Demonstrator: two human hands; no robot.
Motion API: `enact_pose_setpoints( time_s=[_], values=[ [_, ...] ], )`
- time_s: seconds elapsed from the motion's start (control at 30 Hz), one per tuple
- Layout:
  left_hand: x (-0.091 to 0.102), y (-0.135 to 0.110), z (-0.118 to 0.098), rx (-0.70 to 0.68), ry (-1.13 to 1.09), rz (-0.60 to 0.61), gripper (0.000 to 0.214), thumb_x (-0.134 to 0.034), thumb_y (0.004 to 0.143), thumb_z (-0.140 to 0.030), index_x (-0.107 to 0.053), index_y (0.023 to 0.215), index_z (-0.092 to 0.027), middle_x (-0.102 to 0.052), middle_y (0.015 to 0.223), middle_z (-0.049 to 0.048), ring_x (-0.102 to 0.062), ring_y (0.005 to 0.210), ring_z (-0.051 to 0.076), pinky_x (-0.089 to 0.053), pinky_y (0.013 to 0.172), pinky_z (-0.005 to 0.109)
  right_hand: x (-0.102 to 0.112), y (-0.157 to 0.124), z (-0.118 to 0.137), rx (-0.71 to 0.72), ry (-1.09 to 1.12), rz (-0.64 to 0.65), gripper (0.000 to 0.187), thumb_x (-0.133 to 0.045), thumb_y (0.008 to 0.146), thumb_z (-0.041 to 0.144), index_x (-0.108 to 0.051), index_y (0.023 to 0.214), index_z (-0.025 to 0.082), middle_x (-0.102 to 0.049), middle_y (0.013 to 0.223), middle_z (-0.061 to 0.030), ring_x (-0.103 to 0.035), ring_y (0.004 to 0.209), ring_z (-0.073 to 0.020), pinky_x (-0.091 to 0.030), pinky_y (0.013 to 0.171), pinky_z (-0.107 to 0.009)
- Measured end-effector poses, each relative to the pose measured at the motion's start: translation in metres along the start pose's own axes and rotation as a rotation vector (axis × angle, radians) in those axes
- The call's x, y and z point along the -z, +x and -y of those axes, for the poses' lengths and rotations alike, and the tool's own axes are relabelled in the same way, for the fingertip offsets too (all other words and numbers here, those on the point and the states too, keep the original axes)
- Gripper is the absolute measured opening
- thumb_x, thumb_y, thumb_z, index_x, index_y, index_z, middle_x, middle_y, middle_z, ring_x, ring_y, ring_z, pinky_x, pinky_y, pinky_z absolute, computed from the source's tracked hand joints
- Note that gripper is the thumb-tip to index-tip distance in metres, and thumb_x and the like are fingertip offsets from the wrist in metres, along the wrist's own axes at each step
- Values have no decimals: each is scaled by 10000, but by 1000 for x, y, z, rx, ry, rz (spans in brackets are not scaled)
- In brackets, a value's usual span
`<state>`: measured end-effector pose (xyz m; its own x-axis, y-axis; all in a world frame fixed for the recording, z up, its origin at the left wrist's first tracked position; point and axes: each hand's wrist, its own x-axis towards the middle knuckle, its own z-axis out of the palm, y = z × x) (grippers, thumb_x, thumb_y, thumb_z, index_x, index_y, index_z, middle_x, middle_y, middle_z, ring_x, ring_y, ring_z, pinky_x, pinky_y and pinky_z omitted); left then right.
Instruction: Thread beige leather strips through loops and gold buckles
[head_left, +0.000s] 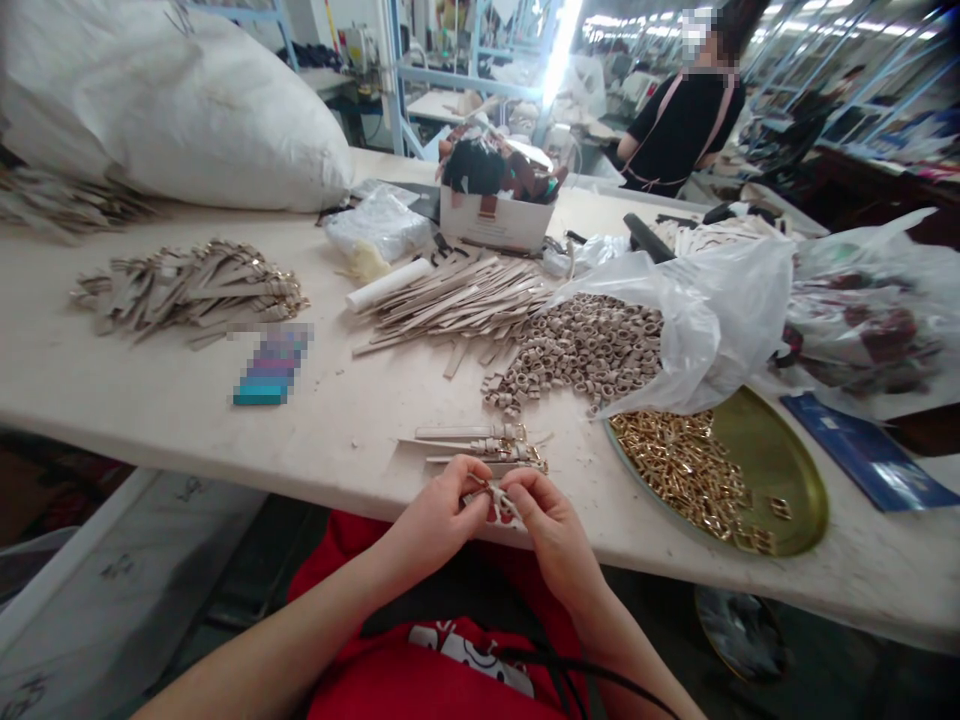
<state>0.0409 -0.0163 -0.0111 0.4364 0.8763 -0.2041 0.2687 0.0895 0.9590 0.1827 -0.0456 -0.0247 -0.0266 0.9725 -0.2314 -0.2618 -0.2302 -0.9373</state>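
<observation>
My left hand [439, 512] and my right hand [551, 522] meet at the near table edge, both pinched on one small beige strap piece with a gold buckle [495, 497]. Just beyond them lie a few finished straps with buckles [480, 445]. Farther on is a heap of small beige loops [581, 350] spilling from a clear plastic bag [705, 310]. A round brass tray [780, 470] to the right holds several gold buckles [686, 465]. A pile of plain beige strips [457, 295] lies past the loops.
Another heap of straps with buckles [195, 285] lies at left, near a blurred flat object [271, 365]. A big white sack [165, 100], a white box [495, 215], a blue booklet [870, 455] and bagged goods [870, 320] stand around. A person in black [686, 120] works behind.
</observation>
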Motion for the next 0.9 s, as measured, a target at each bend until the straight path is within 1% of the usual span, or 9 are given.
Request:
enact_pose_setpoints(
  time_s=[0.13, 0.23, 0.33, 0.43, 0.57, 0.63, 0.8, 0.87, 0.9],
  values=[
    [0, -7, 0, 16, 101, -48, 178, -450, 802, -267, -438, 959, -184, -620, 746, 2, -570, 628, 130, -416, 574, 231, 1, -2, -13, -200, 110, 146, 302, -618, 714, 426, -571, 916, 205, -582, 715, 5, -523, 648, -137, -417, 627, -259],
    [3, -10, 2, 48, 243, -98, 216, -491, 776, -326, -463, 938, -186, -598, 676, -14, -553, 589, 140, -396, 535, 230, 1, -4, -20, -258, 186, 186, 291, -643, 690, 423, -573, 849, 190, -569, 686, 9, -510, 631, -130, -402, 625, -252],
    [3, -12, 6, 59, 296, -63, 212, -490, 771, -377, -513, 845, -179, -582, 646, -13, -526, 538, 127, -375, 490, 217, -1, -9, -22, -285, 278, 184, 277, -693, 645, 375, -534, 793, 205, -571, 707, 20, -522, 644, -130, -400, 640, -254],
    [1, -14, 11, 76, 186, 16, 231, -461, 788, -393, -522, 811, -171, -581, 662, -13, -511, 499, 105, -383, 454, 202, -4, -14, -20, -262, 321, 151, 269, -700, 646, 341, -475, 718, 211, -547, 663, 45, -511, 611, -119, -393, 628, -249],
    [0, -18, 15, 88, 64, 32, 243, -495, 770, -396, -514, 814, -158, -551, 671, -24, -478, 488, 80, -385, 436, 183, -6, -17, -19, -201, 282, 131, 275, -680, 680, 312, -431, 663, 195, -519, 656, 48, -482, 600, -101, -377, 608, -232],
    [2, -21, 15, 104, 14, 55, 234, -521, 753, -383, -510, 795, -153, -544, 657, -26, -465, 494, 74, -376, 431, 174, -5, -17, -20, -156, 235, 89, 282, -668, 690, 325, -421, 660, 193, -510, 662, 46, -472, 602, -98, -380, 613, -235],
    [8, -29, 14, 160, -76, 126, 194, -541, 736, -330, -494, 796, -152, -559, 626, -26, -471, 501, 76, -367, 428, 167, -4, -14, -27, -1, -52, -112, 303, -619, 719, 376, -381, 638, 207, -439, 593, 58, -416, 548, -97, -370, 556, -235],
    [9, -29, 14, 179, -99, 141, 209, -542, 738, -337, -497, 814, -147, -572, 638, -21, -470, 482, 70, -368, 437, 174, -3, -13, -31, 52, -160, -180, 273, -617, 718, 365, -394, 685, 212, -410, 593, 65, -397, 532, -93, -361, 526, -227],
    [8, -28, 14, 190, -110, 147, 217, -545, 738, -338, -500, 824, -144, -578, 645, -20, -470, 474, 67, -368, 443, 178, -3, -12, -33, 64, -183, -186, 257, -616, 718, 358, -403, 728, 215, -409, 608, 66, -398, 530, -91, -361, 517, -223]
  ],
)
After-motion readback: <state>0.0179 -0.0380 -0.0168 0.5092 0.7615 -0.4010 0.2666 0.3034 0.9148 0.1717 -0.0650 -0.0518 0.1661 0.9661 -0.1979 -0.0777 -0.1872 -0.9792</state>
